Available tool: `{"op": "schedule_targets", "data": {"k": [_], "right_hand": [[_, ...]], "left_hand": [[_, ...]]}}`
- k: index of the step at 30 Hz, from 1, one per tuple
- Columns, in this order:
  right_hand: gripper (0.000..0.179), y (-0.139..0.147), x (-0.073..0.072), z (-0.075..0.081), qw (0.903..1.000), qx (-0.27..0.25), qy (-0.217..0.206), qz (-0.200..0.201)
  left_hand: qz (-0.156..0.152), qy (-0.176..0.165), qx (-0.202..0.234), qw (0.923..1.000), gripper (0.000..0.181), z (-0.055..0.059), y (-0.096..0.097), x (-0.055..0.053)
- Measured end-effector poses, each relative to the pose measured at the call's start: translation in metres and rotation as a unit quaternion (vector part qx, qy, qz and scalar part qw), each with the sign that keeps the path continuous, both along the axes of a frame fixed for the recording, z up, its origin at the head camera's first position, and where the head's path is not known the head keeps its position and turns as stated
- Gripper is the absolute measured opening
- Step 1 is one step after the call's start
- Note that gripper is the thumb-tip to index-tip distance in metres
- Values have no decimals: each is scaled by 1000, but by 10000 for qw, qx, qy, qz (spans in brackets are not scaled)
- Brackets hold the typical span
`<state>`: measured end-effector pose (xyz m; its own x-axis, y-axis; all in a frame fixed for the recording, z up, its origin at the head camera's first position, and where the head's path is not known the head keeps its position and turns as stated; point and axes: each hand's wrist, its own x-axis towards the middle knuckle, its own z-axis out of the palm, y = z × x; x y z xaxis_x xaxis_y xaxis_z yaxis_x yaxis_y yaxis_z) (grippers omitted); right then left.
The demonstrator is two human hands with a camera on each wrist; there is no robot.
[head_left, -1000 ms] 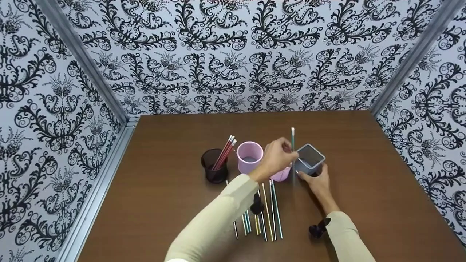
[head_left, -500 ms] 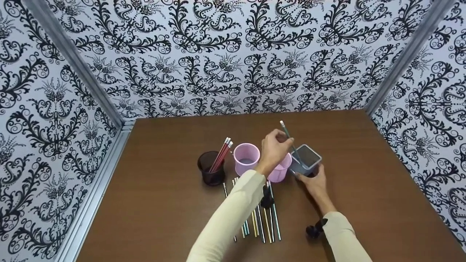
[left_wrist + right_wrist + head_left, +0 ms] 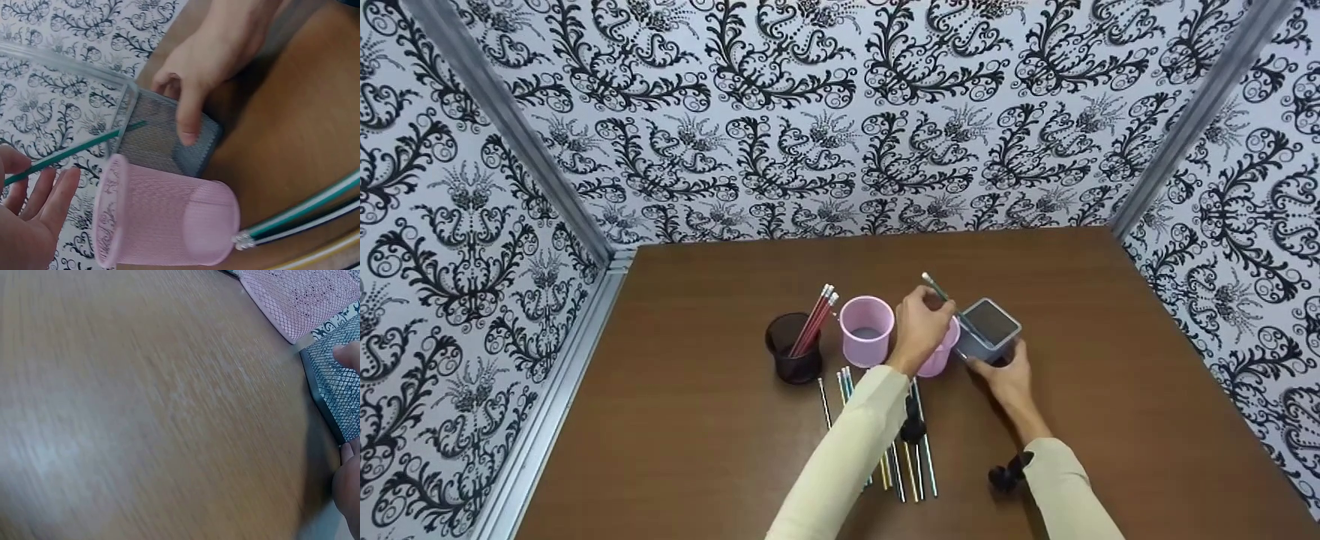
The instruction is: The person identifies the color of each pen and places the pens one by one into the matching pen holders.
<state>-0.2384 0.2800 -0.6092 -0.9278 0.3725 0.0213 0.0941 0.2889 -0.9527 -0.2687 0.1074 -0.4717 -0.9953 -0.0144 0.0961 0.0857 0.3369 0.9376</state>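
My left hand (image 3: 921, 326) pinches a green pencil (image 3: 79, 147) with a white eraser end. The pencil slants, its lower end inside a grey square mesh pencil holder (image 3: 163, 126). On the holder's near right side, my right hand (image 3: 1011, 379) grips its wall, thumb (image 3: 190, 115) on one face. Just left of the holder stands a pink mesh cup (image 3: 169, 216), partly hidden behind my left hand in the head view. In the right wrist view only part of the holder (image 3: 332, 379) and a bit of the right hand (image 3: 349, 486) show.
Another pink cup (image 3: 867, 345) stands left of my left hand. Beside it is a black mesh cup (image 3: 795, 369) with several red pencils (image 3: 816, 322). Several loose pencils (image 3: 928, 450) lie on the brown table (image 3: 675, 420), partly under my left forearm. Patterned walls surround the table.
My left hand has tilted the green pencil from upright to slanting and brought it down into the grey holder. My right hand keeps its grip on the holder.
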Motion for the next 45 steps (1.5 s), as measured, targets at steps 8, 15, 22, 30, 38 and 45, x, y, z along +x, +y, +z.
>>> {"op": "schedule_targets", "data": {"k": [8, 15, 22, 30, 38, 45], "right_hand": [[84, -2, 0, 0, 10000, -35, 14, -12], [86, -3, -1, 0, 9998, -163, 108, 37], [85, -3, 0, -2, 9999, -123, 80, 10], [86, -5, 1, -3, 9991, -395, 90, 159], [86, -4, 0, -5, 9989, -409, 199, 70], [84, -2, 1, -4, 9993, -266, 242, 22]], "left_hand": [[-371, -272, 144, 9988, 19, -14, -2, -2], [-509, -702, 636, 9942, 13, -17, 0, 3], [-733, -804, 966, 9894, 10, -20, 5, 8], [-827, -1009, 826, 9880, 10, -26, 8, 9], [-956, -841, 1374, 9823, 9, -31, 5, 8], [-710, -568, 811, 9925, 27, -30, -14, 11]]}}
